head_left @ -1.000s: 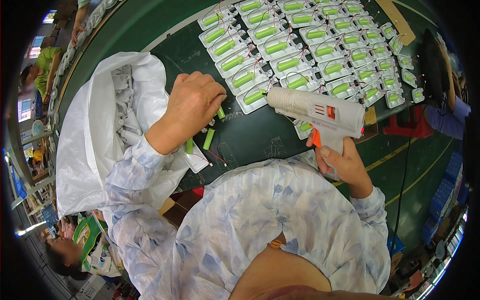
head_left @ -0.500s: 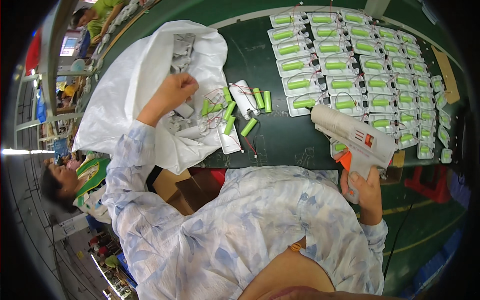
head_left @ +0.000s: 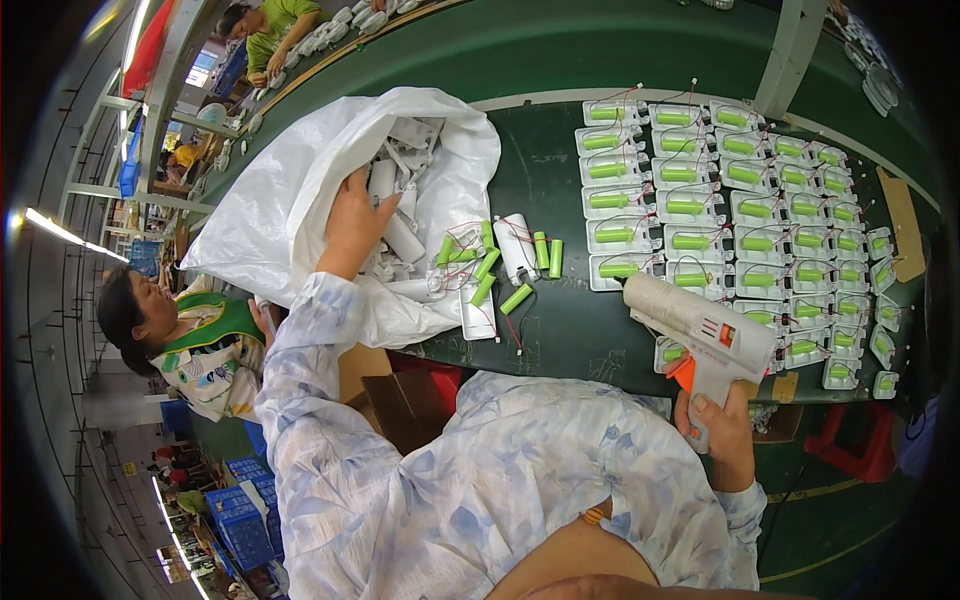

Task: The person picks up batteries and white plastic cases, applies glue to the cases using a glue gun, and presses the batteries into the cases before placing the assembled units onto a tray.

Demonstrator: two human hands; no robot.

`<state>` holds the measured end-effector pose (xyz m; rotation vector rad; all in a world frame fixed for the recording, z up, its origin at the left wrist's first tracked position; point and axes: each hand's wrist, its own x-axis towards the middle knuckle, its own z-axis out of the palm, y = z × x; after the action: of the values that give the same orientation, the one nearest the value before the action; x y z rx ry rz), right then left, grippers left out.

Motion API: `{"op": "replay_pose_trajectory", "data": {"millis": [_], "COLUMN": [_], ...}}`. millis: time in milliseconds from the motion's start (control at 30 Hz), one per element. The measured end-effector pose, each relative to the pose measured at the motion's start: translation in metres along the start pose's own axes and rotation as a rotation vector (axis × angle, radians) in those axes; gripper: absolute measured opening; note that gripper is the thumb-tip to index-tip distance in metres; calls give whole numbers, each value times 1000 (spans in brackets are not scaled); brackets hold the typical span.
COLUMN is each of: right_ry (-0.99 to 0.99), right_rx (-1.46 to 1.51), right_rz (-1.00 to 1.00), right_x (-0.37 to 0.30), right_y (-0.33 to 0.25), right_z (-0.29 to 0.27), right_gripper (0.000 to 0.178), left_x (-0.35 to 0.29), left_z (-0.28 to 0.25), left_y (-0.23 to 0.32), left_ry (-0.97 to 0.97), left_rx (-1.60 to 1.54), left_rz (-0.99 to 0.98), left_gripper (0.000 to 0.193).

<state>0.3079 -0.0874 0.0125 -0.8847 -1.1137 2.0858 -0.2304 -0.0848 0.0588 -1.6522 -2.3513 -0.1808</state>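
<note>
My right hand is wrapped round the handle of a white glue gun with an orange trigger; its nozzle points left, over the table. My left hand reaches into the mouth of a big white woven bag, thumb apart from the fingers, beside loose white plastic parts. Nothing shows in its grasp, though some fingers are partly hidden. Close to the bag lie several green battery cells with thin wires, a long white housing and a white tray-like casing.
Rows of white casings with green cells cover the right side of the dark green table. A cardboard strip lies at the right edge. Below the table are an open carton and a red stool. Co-workers sit at left.
My left hand has gone from a closed pose above the bag's contents to spread fingers inside its mouth. The whole view has shifted; my right hand still holds the glue gun.
</note>
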Motion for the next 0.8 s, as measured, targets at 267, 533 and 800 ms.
{"op": "replay_pose_trajectory", "data": {"millis": [267,533,800], "right_ry": [-19,40,59], "right_rx": [-10,4,38], "right_rz": [-7,38,26], "right_x": [-3,-4,-6], "right_y": [-2,3,7], "right_z": [-5,0,-5], "right_gripper": [39,36,38], "left_x": [39,78,84], "left_z": [49,72,58], "left_y": [39,41,18], "left_ry": [-129,-30,-57], "left_rx": [267,371,89], "left_rz": [59,173,55], "left_gripper": [80,61,48]}}
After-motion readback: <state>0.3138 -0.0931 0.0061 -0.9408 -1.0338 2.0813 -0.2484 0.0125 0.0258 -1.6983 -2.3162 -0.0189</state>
